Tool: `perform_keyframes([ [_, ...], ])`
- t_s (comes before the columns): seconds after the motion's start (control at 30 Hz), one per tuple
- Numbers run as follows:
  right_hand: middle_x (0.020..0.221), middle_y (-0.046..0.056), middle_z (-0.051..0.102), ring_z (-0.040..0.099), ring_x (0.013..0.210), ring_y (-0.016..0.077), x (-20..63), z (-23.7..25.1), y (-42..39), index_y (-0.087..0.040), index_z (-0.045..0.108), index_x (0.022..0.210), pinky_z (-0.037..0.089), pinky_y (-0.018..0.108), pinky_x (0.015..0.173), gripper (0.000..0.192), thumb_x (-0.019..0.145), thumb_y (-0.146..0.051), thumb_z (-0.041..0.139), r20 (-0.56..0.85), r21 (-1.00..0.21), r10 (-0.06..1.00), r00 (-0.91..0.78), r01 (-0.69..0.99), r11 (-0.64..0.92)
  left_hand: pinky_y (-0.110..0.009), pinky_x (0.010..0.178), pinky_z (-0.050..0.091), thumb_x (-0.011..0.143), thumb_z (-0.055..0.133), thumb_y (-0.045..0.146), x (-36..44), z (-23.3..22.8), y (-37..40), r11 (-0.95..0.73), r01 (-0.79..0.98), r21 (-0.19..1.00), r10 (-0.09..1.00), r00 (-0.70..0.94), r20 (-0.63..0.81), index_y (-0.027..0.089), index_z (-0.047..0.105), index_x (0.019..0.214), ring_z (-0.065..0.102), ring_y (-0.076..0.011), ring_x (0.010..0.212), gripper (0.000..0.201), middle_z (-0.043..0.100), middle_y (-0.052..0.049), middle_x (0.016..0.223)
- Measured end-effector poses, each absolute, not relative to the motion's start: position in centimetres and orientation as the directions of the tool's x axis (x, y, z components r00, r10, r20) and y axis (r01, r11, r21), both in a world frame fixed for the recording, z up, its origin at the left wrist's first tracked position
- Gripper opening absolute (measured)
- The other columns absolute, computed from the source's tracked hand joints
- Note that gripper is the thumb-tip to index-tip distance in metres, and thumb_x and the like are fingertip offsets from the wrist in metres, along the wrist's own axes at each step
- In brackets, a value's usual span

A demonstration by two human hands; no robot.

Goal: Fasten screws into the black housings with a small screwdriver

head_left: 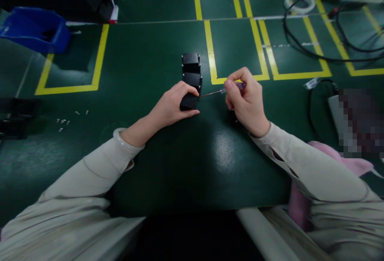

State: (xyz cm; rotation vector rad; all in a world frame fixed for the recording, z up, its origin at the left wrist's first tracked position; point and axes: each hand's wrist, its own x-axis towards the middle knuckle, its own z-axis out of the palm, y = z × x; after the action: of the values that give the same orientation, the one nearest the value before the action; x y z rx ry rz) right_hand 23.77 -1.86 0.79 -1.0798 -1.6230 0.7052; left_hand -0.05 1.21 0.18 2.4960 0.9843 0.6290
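My left hand (173, 105) grips a small black box (189, 101) resting on the dark green table. Two more black boxes (191, 62) stand in a row just behind it, touching one another. My right hand (246, 101) holds a thin screwdriver (222, 91) with a clear purple handle, lying nearly level. Its metal tip points left and meets the right side of the held box.
Yellow tape lines (210, 49) mark rectangles on the table. A blue bin (34, 29) sits far left, small screws (63, 121) lie at left, black cables (303, 47) and a tape roll (299, 2) at far right. A pink cloth (345, 161) lies under my right forearm.
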Motion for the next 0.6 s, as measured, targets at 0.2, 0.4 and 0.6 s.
perform_keyframes([
  [0.2, 0.074, -0.002, 0.050, 0.048, 0.059, 0.0116, 23.77, 0.75, -1.61, -0.026, 0.052, 0.098, 0.040, 0.028, 0.050, 0.028, 0.097, -0.054, 0.056, 0.450, -0.841, 0.891, -0.060, 0.309, 0.445, -0.038, 0.092, 0.049, 0.084, 0.075, 0.034, -0.07, 0.09, 1.25, -0.691, 0.524, 0.497, 0.699, 0.660, 0.275, 0.018, 0.056, 0.112, 0.061, -0.0244, 0.106, 0.037, 0.063, -0.008, 0.114],
  [0.4, 0.065, -0.005, 0.046, 0.044, 0.051, 0.0099, 23.68, 1.02, -1.88, -0.026, 0.053, 0.092, 0.038, 0.028, 0.047, 0.029, 0.099, -0.054, 0.052, 0.407, -0.858, 0.911, -0.071, 0.313, 0.408, -0.038, 0.093, 0.049, 0.084, 0.075, 0.035, -0.08, 0.18, 1.25, -0.672, 0.541, 0.506, 0.714, 0.654, 0.249, 0.019, 0.056, 0.113, 0.060, -0.0244, 0.105, 0.038, 0.063, -0.008, 0.115],
  [0.6, 0.072, -0.003, 0.051, 0.045, 0.055, 0.0100, 23.71, 0.91, -1.70, -0.027, 0.051, 0.097, 0.037, 0.027, 0.047, 0.026, 0.098, -0.053, 0.055, 0.441, -0.851, 0.894, -0.074, 0.282, 0.443, -0.037, 0.093, 0.048, 0.084, 0.075, 0.036, -0.04, 0.20, 1.23, -0.669, 0.542, 0.509, 0.716, 0.654, 0.245, 0.018, 0.057, 0.112, 0.060, -0.0241, 0.106, 0.037, 0.063, -0.008, 0.114],
])
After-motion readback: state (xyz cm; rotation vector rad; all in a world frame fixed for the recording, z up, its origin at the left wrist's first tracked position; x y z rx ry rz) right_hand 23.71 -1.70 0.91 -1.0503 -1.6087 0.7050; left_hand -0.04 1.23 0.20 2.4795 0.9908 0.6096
